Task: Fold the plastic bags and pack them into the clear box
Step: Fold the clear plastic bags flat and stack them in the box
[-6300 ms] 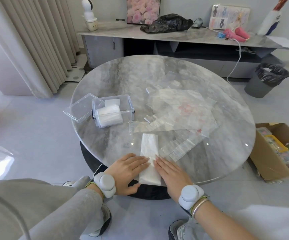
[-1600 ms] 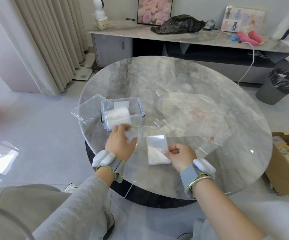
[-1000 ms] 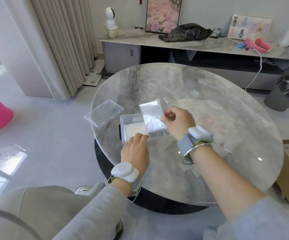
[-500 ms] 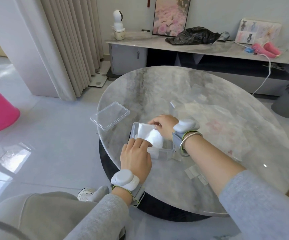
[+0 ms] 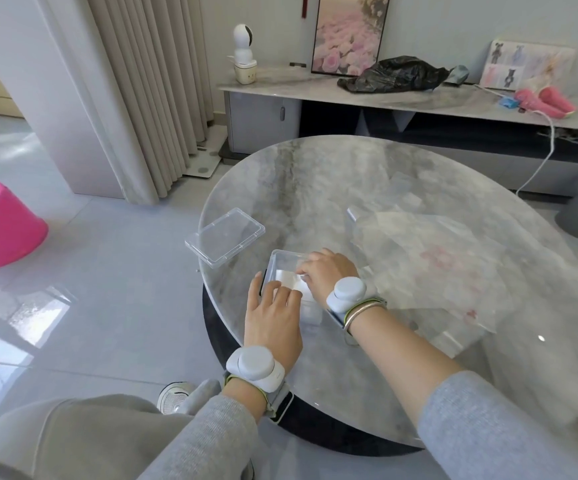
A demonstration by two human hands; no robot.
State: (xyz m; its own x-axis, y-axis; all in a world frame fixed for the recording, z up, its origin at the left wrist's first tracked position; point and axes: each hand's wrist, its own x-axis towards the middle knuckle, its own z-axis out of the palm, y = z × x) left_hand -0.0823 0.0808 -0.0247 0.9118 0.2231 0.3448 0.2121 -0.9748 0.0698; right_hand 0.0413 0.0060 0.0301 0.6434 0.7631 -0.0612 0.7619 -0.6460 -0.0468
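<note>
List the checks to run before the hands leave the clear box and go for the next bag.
1. Folded bag inside the clear box: ok, it lies within the walls.
2. Left hand pressing it flat: ok, straight fingers rest on it.
3. Right hand let go of the bag: cannot tell, its fingers curl at the bag's far edge.
4. Lid out of the way: ok, it lies apart from the box, one corner over the table edge.
5. Loose bags left to fold: ok, a pile lies right of the box.
6. Room left in the box: cannot tell, the hands cover it.
</note>
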